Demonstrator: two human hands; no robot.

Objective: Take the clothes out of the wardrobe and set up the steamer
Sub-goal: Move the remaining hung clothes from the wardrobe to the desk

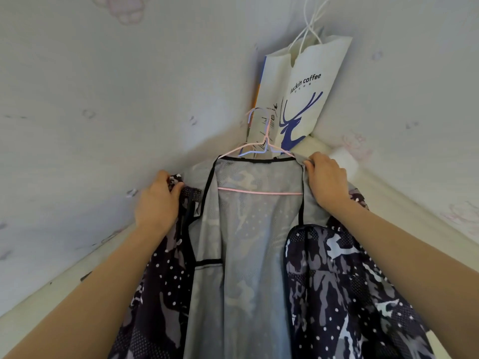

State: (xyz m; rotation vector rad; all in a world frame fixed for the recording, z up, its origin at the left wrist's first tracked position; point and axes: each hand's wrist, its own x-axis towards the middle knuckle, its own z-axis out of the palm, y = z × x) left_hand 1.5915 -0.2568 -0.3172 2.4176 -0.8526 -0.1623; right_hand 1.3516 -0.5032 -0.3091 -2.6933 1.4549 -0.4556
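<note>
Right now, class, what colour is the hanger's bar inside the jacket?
Pink hanger; shows in the head view.

jacket [248, 255] hem: cut off below | hanger [259, 149] hook: hidden (behind tag)

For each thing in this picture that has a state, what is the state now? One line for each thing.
camouflage jacket: open at the front, hanging on the pink hanger
pink hanger: inside the jacket, hook up
paper bag: hanging by its white cords
left hand: grips the jacket's left shoulder
right hand: grips the jacket's right shoulder

Left hand [158, 200] and right hand [327, 180] raised, fingers curled.
</note>
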